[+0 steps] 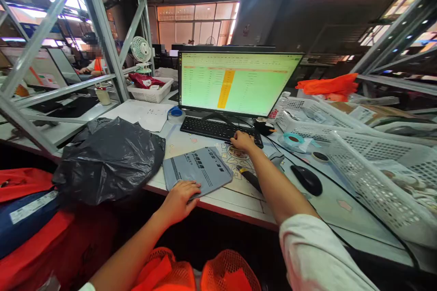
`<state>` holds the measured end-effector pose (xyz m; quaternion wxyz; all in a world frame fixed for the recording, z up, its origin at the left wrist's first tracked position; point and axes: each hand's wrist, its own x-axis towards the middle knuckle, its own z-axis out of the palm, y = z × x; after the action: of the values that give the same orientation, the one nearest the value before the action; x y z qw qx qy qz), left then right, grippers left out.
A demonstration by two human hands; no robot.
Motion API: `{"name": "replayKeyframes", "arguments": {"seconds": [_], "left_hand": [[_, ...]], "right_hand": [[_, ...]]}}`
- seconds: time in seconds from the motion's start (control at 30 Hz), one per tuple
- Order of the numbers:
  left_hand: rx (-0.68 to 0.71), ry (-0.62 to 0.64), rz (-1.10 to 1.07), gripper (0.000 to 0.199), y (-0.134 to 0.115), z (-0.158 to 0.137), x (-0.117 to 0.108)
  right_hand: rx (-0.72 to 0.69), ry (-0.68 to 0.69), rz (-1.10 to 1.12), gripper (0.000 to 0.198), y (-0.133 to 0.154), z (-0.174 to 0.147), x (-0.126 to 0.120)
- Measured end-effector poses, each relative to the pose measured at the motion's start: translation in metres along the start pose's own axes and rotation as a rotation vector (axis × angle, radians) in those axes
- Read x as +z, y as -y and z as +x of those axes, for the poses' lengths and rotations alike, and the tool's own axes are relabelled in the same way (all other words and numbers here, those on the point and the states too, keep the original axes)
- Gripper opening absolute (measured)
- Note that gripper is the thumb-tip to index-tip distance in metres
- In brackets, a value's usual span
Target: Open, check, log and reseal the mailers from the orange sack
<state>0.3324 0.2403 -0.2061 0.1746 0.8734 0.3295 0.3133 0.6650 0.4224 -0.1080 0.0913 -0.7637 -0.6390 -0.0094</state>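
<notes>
A grey plastic mailing bag (201, 170) with dark printing lies flat near the front edge of the desk. My left hand (180, 198) rests on its lower edge, fingers laid over the top and the thumb apart beside the edge. My right hand (243, 141) is at the front right part of the black keyboard (208, 129), its fingers curled. A small dark tip shows by those fingers; what it belongs to is unclear. Behind the keyboard stands a lit monitor (252, 84) showing a spreadsheet with an orange column. A yellow-and-black tool handle (248, 176) lies beneath my right forearm.
A black plastic bag (112, 159) bulges over the desk's left part. To the right are a black mouse (307, 179), a tape roll (293, 140), a cable and white baskets (372, 177). Metal shelf posts (105, 32) rise on the left, with another person (95, 63) beyond.
</notes>
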Motion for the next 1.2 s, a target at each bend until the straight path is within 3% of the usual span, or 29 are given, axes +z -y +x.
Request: {"name": "replayKeyframes", "arguments": {"seconds": [0.13,0.23,0.3,0.37,0.47,0.57,0.67,0.8,0.9,1.0,1.2], "left_hand": [[-0.052,0.028,0.031,0.025,0.001,-0.008,-0.018],[-0.136,0.064,0.096,0.043,0.006,-0.013,-0.031],[-0.144,0.145,0.085,0.053,0.011,-0.010,-0.039],[-0.106,0.236,0.025,0.050,0.018,-0.003,-0.046],[-0.034,0.324,-0.068,0.045,0.030,0.011,-0.049],[0.002,0.320,-0.114,0.046,0.040,0.015,-0.043],[0.002,0.219,-0.164,0.039,0.044,0.008,-0.032],[-0.021,0.101,-0.166,0.032,0.042,0.000,-0.023],[-0.027,0.123,-0.156,0.031,0.040,0.001,-0.023],[-0.034,0.132,-0.158,0.030,0.039,0.001,-0.025],[-0.044,0.163,-0.102,0.025,0.032,0.014,-0.037]], "right_hand": [[-0.074,0.038,0.012,0.037,-0.016,-0.059,-0.005],[-0.107,0.077,-0.003,0.047,-0.052,-0.134,0.020],[-0.145,-0.023,0.019,0.055,-0.081,-0.177,0.043],[-0.184,-0.136,0.088,0.053,-0.103,-0.202,0.057],[-0.193,-0.247,0.183,0.054,-0.109,-0.206,0.049],[-0.228,-0.239,0.302,0.053,-0.071,-0.186,0.016],[-0.441,-0.101,0.395,0.047,0.005,-0.158,-0.013],[-0.664,0.157,0.304,0.045,0.115,-0.121,-0.021],[-0.680,0.257,0.209,0.045,0.151,-0.107,-0.019],[-0.634,0.264,0.171,0.045,0.119,-0.115,-0.021],[-0.398,0.216,0.184,0.046,-0.063,-0.192,-0.029]]}}
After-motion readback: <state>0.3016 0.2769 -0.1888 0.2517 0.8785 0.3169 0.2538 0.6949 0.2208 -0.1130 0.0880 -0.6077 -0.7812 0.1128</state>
